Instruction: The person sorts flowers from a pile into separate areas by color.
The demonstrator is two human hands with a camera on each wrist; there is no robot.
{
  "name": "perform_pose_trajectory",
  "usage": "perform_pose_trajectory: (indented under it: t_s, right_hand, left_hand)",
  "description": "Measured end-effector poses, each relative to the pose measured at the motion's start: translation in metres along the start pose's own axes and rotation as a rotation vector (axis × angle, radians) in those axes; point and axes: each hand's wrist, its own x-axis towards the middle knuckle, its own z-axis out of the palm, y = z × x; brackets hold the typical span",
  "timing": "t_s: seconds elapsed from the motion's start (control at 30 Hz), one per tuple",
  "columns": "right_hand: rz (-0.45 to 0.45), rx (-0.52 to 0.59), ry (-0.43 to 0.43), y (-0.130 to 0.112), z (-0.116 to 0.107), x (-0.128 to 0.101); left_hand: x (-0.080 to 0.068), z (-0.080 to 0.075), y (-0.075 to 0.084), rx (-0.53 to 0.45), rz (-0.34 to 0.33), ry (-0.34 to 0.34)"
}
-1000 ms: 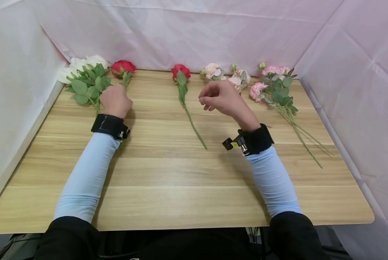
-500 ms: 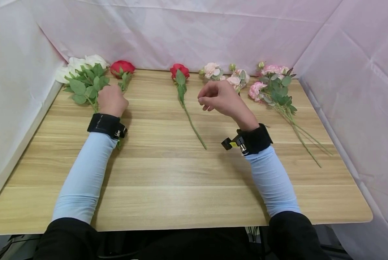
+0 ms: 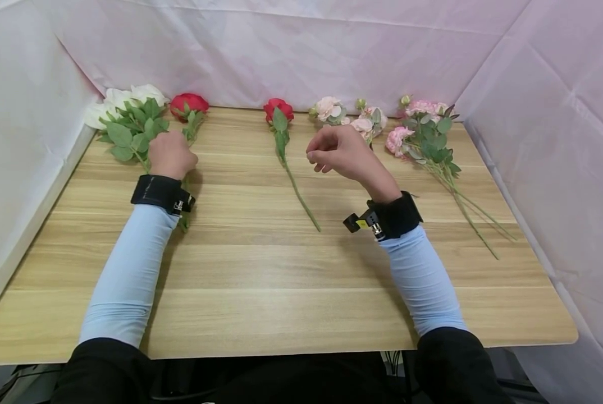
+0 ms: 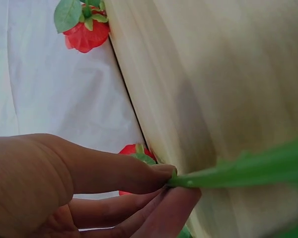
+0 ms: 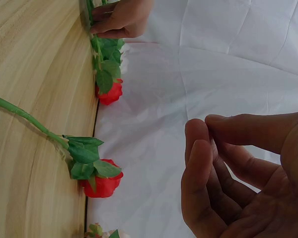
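My left hand pinches a green stem between thumb and fingertips, close over the table at the left. The stem lines up with the left red rose, whose head lies by the back edge; the hand hides part of it. White flowers with green leaves lie just left of that hand. My right hand is held over the table right of the middle, fingers loosely bent and thumb tip near the index finger, with nothing between them. Left of it lies a second red rose, its stem pointing toward me.
Pale pink flowers lie behind the right hand. Brighter pink flowers with long stems lie farther right. White cloth walls enclose the wooden table at the back and both sides.
My left hand has shifted slightly left, and more of the rose stem shows beside the wrist strap. The right hand keeps its place and shape.
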Motion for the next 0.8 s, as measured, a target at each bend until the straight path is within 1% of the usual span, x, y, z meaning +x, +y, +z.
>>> perform_pose_trajectory:
  t_s: [0.07, 0.13, 0.2, 0.37, 0.5, 0.67, 0.8]
  right_hand:
    - [-0.003, 0.002, 0.001, 0.0, 0.0, 0.0]
    - [-0.003, 0.003, 0.0, 0.0, 0.0, 0.0]
    - [-0.001, 0.002, 0.0, 0.0, 0.0, 0.0]
    - [0.006, 0.004, -0.001, 0.0, 0.0, -0.001]
    - [0.005, -0.004, -0.005, 0.001, -0.001, -0.001]
    - [0.0, -0.013, -0.005, 0.0, -0.002, -0.001]
    - [0.004, -0.016, -0.001, 0.0, -0.004, -0.001]
  left_hand:
    - [0.0, -0.002, 0.001, -0.007, 0.001, 0.002]
    - [-0.001, -0.005, 0.002, -0.022, 0.009, 0.019]
    - [-0.003, -0.009, 0.004, -0.052, 0.02, 0.046]
    - [-0.009, -0.022, 0.01, -0.088, 0.059, 0.127]
    - [-0.015, -0.035, 0.019, -0.1, 0.068, 0.157]
    - [-0.025, -0.05, 0.03, -0.109, 0.059, 0.193]
    - [-0.035, -0.061, 0.039, -0.148, 0.085, 0.234]
